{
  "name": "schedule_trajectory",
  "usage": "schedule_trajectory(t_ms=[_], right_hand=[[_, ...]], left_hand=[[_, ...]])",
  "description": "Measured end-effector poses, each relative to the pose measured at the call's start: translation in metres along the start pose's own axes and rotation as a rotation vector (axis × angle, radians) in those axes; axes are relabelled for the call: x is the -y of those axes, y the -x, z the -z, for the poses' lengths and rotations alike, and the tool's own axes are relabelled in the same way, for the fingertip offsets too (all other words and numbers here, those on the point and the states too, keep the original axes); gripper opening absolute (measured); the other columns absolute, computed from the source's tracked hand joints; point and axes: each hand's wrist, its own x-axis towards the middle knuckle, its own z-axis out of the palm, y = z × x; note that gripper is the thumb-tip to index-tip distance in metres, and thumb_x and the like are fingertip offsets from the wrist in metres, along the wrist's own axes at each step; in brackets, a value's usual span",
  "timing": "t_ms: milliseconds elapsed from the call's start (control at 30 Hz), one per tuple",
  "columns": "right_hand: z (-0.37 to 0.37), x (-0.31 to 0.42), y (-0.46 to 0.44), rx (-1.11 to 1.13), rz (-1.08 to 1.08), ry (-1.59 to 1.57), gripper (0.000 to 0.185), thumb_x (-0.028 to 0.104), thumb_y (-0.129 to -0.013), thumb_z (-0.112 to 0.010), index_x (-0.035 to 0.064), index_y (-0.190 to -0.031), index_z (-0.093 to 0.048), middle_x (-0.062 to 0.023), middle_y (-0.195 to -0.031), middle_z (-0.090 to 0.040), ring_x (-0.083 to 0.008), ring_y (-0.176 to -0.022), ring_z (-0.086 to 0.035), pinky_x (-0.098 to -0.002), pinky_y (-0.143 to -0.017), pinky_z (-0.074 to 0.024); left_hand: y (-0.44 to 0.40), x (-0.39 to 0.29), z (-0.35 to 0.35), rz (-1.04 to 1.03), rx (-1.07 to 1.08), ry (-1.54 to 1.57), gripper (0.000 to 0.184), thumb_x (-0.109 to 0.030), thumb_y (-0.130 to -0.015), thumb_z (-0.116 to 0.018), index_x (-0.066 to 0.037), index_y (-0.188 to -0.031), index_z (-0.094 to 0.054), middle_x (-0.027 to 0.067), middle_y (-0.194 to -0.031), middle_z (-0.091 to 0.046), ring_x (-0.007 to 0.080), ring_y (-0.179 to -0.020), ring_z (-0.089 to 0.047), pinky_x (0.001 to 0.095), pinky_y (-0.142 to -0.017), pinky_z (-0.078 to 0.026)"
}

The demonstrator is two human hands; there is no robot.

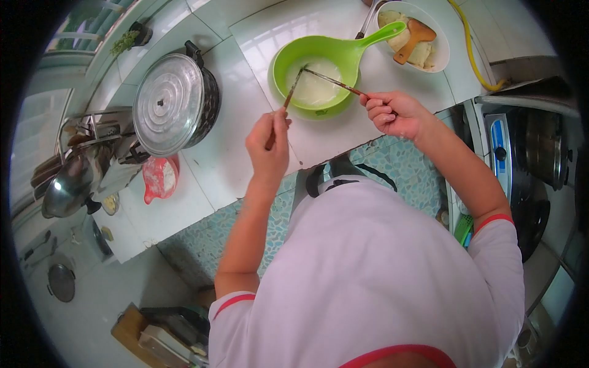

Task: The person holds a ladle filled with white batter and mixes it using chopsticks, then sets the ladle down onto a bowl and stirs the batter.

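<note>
A bright green dipper with a long handle point(383, 34) stands on the white-tiled counter, whitish powder or batter point(316, 92) in its bottom. My left hand point(268, 138) is closed round one dark chopstick point(291, 95), just in front of the dipper's near rim. In my right hand point(392, 113), fingers curled shut, is another chopstick point(336, 82) that slants in over the rim. Both tips meet inside the dipper, above or in the white contents; I cannot tell which.
Behind the dipper's handle, a white bowl point(444, 52) holds pale dough-like food and a wooden spatula point(414, 40). A lidded pot point(169, 104) is at left, beside a red scoop point(161, 178) with white powder. A yellow hose point(472, 58) and a stove point(515, 153) lie to the right.
</note>
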Motion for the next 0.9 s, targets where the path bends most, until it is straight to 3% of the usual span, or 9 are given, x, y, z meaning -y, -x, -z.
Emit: schedule_trajectory(t_ms=[167,300,433,533,567,700,767,833,900], right_hand=[[-0.005,0.000,0.002,-0.017,0.021,-0.007,0.016,0.015,-0.096,-0.039,0.0022,-0.096,-0.049,0.0053,-0.063,-0.039,-0.0018,-0.046,-0.030,-0.0155,-0.037,-0.0251],[0.002,-0.001,-0.001,0.063,0.015,-0.005,0.015,0.015,-0.096,-0.042,0.0022,-0.095,-0.049,0.0053,-0.064,-0.041,-0.0010,-0.045,-0.031,-0.0153,-0.036,-0.0251],[0.004,0.003,-0.001,0.119,-0.018,0.060,0.012,0.014,-0.094,-0.046,0.0021,-0.093,-0.048,0.0048,-0.065,-0.042,-0.0007,-0.044,-0.031,-0.0146,-0.035,-0.0239],[0.007,0.001,0.000,0.083,0.006,0.037,0.011,0.013,-0.093,-0.047,0.0019,-0.092,-0.048,0.0037,-0.067,-0.043,-0.0007,-0.045,-0.031,-0.0139,-0.035,-0.0242],[0.004,0.001,0.001,0.056,0.009,0.034,0.011,0.013,-0.093,-0.047,0.0019,-0.092,-0.048,0.0033,-0.068,-0.044,-0.0007,-0.045,-0.031,-0.0138,-0.035,-0.0247],[0.001,0.003,0.000,0.014,-0.023,0.006,0.012,0.014,-0.094,-0.047,0.0027,-0.090,-0.048,0.0027,-0.070,-0.044,-0.0010,-0.047,-0.032,-0.0136,-0.036,-0.0261],[0.001,0.004,-0.001,0.010,-0.033,0.009,0.012,0.014,-0.094,-0.046,0.0033,-0.089,-0.048,0.0031,-0.069,-0.043,-0.0012,-0.047,-0.032,-0.0137,-0.036,-0.0264],[0.001,0.003,-0.002,-0.006,-0.018,0.032,0.013,0.015,-0.094,-0.046,0.0039,-0.087,-0.048,0.0039,-0.068,-0.042,-0.0013,-0.048,-0.032,-0.0138,-0.036,-0.0263],[0.004,0.003,-0.003,0.004,-0.015,0.047,0.014,0.015,-0.094,-0.046,0.0041,-0.087,-0.049,0.0046,-0.066,-0.040,-0.0015,-0.048,-0.031,-0.0139,-0.036,-0.0261]], left_hand=[[0.021,-0.028,-0.007,-0.086,0.103,0.087,0.019,-0.004,-0.093,-0.045,0.009,-0.094,-0.060,0.0090,-0.081,-0.062,0.0126,-0.073,-0.060,0.0253,-0.070,-0.051],[-0.005,0.001,0.003,0.027,-0.026,-0.030,0.019,-0.005,-0.093,-0.046,0.008,-0.094,-0.060,0.0080,-0.080,-0.062,0.0109,-0.073,-0.060,0.0244,-0.069,-0.051],[-0.005,-0.024,0.009,-0.044,0.060,-0.160,0.019,-0.004,-0.092,-0.046,0.009,-0.093,-0.060,0.0099,-0.081,-0.063,0.0129,-0.070,-0.061,0.0246,-0.067,-0.051],[0.019,-0.039,0.000,-0.139,0.055,-0.003,0.019,-0.002,-0.092,-0.045,0.010,-0.092,-0.059,0.0116,-0.080,-0.063,0.0142,-0.069,-0.062,0.0254,-0.066,-0.051],[0.027,-0.041,-0.005,-0.083,0.078,0.090,0.019,-0.001,-0.092,-0.044,0.012,-0.092,-0.059,0.0124,-0.078,-0.063,0.0144,-0.069,-0.062,0.0260,-0.066,-0.051],[0.014,-0.002,-0.004,-0.004,0.027,-0.064,0.020,-0.004,-0.093,-0.044,0.009,-0.094,-0.060,0.0109,-0.081,-0.063,0.0132,-0.072,-0.061,0.0250,-0.069,-0.050],[0.004,-0.007,0.001,-0.032,-0.074,0.053,0.020,-0.005,-0.093,-0.045,0.009,-0.094,-0.060,0.0099,-0.078,-0.062,0.0136,-0.071,-0.061,0.0250,-0.069,-0.050],[0.013,-0.021,0.004,-0.183,0.020,0.018,0.020,-0.006,-0.094,-0.045,0.008,-0.094,-0.060,0.0092,-0.079,-0.062,0.0135,-0.071,-0.061,0.0251,-0.069,-0.050],[0.020,-0.025,-0.005,-0.134,0.081,0.052,0.021,-0.006,-0.094,-0.044,0.008,-0.093,-0.060,0.0094,-0.080,-0.063,0.0134,-0.071,-0.061,0.0254,-0.068,-0.051]])
